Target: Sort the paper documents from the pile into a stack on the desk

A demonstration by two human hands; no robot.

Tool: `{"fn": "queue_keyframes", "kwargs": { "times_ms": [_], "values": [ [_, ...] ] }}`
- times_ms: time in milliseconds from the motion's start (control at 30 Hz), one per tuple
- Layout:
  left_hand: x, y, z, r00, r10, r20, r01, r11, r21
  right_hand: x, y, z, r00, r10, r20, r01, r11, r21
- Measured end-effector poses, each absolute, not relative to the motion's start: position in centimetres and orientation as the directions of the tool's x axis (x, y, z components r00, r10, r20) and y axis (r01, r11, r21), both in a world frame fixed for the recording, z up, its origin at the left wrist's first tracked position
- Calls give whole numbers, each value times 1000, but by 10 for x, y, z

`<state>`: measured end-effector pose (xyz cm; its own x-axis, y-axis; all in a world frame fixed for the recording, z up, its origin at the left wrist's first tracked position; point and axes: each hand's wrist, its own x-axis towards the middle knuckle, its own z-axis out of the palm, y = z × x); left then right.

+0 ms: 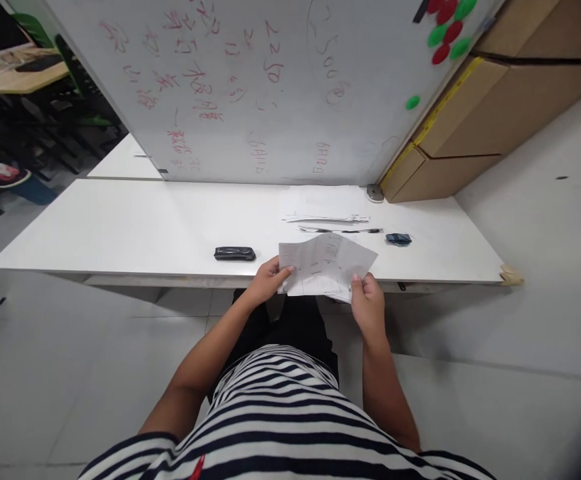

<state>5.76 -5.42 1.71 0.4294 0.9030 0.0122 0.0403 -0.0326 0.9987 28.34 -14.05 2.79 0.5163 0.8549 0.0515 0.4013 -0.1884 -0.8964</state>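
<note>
Several sheets of paper (pixel 323 263) are held between both hands at the front edge of the white table (pixel 135 227). My left hand (pixel 269 280) pinches the sheets at their left edge, thumb on top. At the right edge my right hand (pixel 369 303) grips them the same way. Print shows on the top sheet, which bends upward a little. Just left of the sheets lies a black stapler (pixel 235 253). Beyond them is a paper stack (pixel 327 203), with a thin black-and-clear pen-like item (pixel 340 231) in front of it.
A whiteboard (pixel 290 87) with red writing stands along the table's back. Cardboard boxes (pixel 470 113) are stacked at the right. A small dark object (pixel 399 239) and a grey rounded item (pixel 375 193) lie on the table's right part. Tape (pixel 511 275) covers the right front corner.
</note>
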Motion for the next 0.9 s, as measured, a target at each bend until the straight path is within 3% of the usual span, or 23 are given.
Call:
{"fn": "queue_keyframes", "kwargs": {
  "times_ms": [100, 200, 333, 433, 633, 900],
  "values": [
    [44, -61, 27, 335, 941, 49, 182, -115, 976, 272, -153, 42, 509, 857, 76, 581, -277, -766],
    [19, -52, 35, 251, 959, 132, 349, -217, 912, 263, -153, 44, 470, 880, 64, 606, -269, -749],
    [-25, -23, 27, 243, 935, 259, 688, -354, 633, 252, -146, 31, 371, 921, -116, 317, -243, -917],
    [-50, -4, 6, 256, 940, 227, 813, -336, 476, 243, -143, 18, 238, 938, -250, 58, -271, -961],
    [-61, 8, -20, 224, 954, 200, 792, -298, 534, 232, -140, 2, 143, 938, -316, -115, -302, -946],
    [-68, 6, -13, 272, 944, 188, 706, -328, 628, 225, -140, 5, 118, 936, -333, -146, -315, -938]
  ]
}}
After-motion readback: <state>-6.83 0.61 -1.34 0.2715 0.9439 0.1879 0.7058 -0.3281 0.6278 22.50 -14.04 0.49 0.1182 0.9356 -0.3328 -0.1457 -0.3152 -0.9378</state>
